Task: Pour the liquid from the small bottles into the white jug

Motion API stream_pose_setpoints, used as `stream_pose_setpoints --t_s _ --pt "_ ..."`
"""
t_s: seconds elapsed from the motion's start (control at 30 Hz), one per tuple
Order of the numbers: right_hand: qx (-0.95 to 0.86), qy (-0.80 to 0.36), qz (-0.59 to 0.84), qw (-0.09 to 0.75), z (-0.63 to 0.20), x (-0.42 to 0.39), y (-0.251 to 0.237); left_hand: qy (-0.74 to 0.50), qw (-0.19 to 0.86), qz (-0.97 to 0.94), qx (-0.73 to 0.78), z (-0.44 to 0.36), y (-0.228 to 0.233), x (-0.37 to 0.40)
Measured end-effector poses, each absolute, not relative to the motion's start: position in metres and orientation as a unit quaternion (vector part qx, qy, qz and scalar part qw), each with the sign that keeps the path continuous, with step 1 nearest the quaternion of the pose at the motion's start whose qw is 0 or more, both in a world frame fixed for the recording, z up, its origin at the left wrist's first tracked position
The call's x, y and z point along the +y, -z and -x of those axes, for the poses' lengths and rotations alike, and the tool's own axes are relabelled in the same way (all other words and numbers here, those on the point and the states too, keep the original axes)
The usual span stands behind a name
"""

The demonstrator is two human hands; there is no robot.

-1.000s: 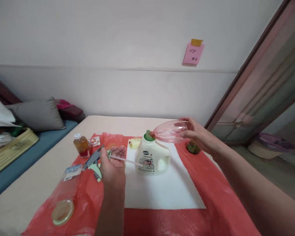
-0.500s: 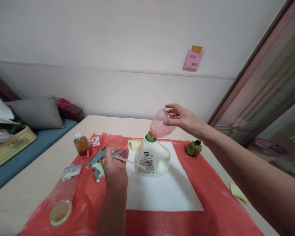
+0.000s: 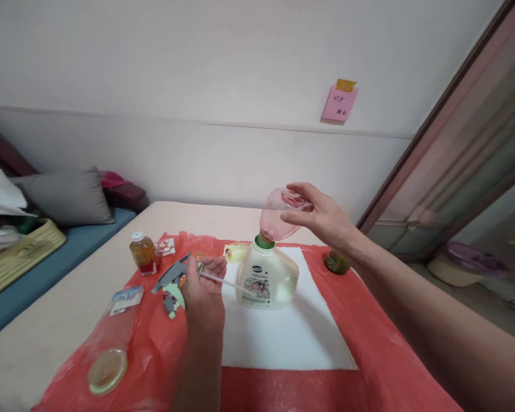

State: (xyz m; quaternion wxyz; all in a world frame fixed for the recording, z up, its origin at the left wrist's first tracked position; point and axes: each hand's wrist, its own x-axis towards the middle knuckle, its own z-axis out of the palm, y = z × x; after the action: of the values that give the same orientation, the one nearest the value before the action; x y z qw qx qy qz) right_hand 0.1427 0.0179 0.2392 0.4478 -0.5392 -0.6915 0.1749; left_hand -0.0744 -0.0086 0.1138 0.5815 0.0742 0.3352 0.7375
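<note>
The left hand (image 3: 201, 289) is gripping the spray trigger head (image 3: 171, 280), its dip tube pointing right toward the cream bottle (image 3: 266, 277) on the surface. Beyond, the right hand (image 3: 321, 217) is clamping the pink bottle (image 3: 277, 220), inverted, long axis steep, mouth down in the neck; holding it steady should avoid spills.

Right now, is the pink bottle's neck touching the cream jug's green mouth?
Touching: the head view shows the upended pink bottle, held by the right hand, with its neck seated in the cream jug.
</note>
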Motion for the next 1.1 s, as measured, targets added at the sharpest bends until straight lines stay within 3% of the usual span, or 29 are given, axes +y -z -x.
stream_pose_setpoints --t_s 0.33,0.57,0.73,1.1 --pt "-0.605 -0.237 0.515 0.559 -0.166 -0.011 -0.196 -0.735 0.580 -0.090 0.340 0.067 -0.110 -0.007" --pt "-0.288 -0.492 0.456 0.684 -0.175 -0.049 -0.120 -0.725 0.588 -0.089 0.349 0.058 -0.110 -0.007" --pt "-0.132 -0.668 0.351 0.642 -0.171 -0.070 -0.074 -0.733 0.566 -0.095 0.365 0.052 -0.109 -0.008" --pt "-0.226 -0.671 0.368 0.603 -0.168 -0.089 -0.048 -0.753 0.510 -0.149 0.388 0.039 -0.098 -0.009"
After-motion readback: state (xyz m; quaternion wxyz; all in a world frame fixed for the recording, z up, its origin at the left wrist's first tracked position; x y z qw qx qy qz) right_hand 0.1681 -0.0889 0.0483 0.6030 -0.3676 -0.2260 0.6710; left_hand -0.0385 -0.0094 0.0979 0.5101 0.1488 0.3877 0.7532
